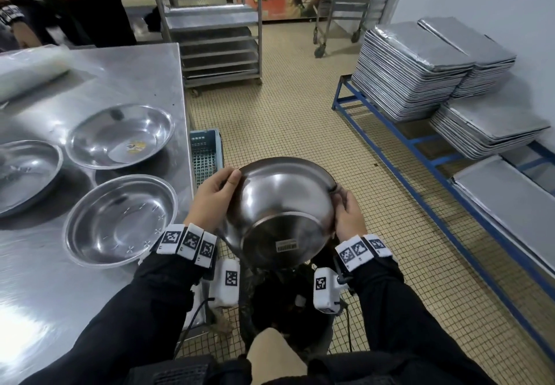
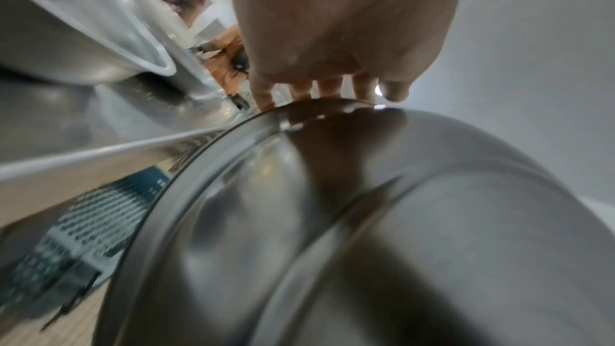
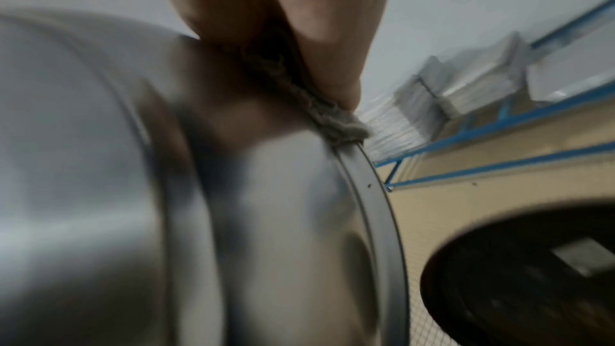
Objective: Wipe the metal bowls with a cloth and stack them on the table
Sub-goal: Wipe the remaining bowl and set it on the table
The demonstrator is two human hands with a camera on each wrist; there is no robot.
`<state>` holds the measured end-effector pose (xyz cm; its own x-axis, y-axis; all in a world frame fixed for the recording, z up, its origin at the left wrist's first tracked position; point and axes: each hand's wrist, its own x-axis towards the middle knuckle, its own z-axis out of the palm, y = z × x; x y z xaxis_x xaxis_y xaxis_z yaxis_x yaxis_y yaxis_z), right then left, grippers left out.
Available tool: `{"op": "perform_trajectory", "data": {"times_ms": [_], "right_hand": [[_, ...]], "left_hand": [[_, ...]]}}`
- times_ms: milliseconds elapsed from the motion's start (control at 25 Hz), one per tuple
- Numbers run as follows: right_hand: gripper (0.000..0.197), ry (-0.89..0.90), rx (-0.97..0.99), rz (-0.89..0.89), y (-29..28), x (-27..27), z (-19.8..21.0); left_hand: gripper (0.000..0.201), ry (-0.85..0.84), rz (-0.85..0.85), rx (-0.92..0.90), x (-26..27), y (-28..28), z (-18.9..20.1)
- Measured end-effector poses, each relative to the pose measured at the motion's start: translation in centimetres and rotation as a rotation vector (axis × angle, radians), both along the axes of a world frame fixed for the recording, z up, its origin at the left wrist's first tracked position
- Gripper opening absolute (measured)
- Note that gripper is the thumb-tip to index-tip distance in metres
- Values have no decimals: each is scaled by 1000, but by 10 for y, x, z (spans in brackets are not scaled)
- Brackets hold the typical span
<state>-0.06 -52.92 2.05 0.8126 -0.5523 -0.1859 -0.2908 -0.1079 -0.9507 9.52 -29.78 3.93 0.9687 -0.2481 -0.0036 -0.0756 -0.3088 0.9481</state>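
Observation:
I hold a metal bowl point(image 1: 279, 210) in the air beside the table, tilted so its underside with a barcode sticker faces me. My left hand point(image 1: 214, 192) grips the bowl's left rim point(image 2: 299, 115), thumb on the outside. My right hand point(image 1: 347, 213) is at the right rim and pinches a grey cloth point(image 3: 336, 122) against the bowl point(image 3: 283, 220); the cloth is mostly hidden in the head view. Three more metal bowls lie upright on the steel table point(image 1: 144, 66): one near point(image 1: 120, 219), one further back point(image 1: 120, 137), one at the left edge point(image 1: 24, 171).
A blue plastic crate point(image 1: 207, 153) stands beside the table. A dark bin point(image 1: 288, 303) sits below the bowl. Stacked metal trays point(image 1: 420, 66) rest on a blue rack point(image 1: 420, 156) at right. Wheeled tray racks point(image 1: 210, 24) stand behind. A person point(image 1: 87, 3) stands at the far left.

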Motion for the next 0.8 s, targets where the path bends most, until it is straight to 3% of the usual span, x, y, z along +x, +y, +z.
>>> {"op": "perform_trajectory", "data": {"times_ms": [240,400,600,800], "right_hand": [[17,-45,-478,120,-4,29,2],[18,-18,-751,307,8,42,15],[24,-42,-801,440,17,43,19],[35,-267,-693,236,34,34,21]], "left_hand": [[35,-268,-120,240,-6,-17,12],[26,-373,-189,352,-7,-32,18],[17,-293,-157,342,-5,-32,14],[21,-221,7,347,-3,-26,6]]}}
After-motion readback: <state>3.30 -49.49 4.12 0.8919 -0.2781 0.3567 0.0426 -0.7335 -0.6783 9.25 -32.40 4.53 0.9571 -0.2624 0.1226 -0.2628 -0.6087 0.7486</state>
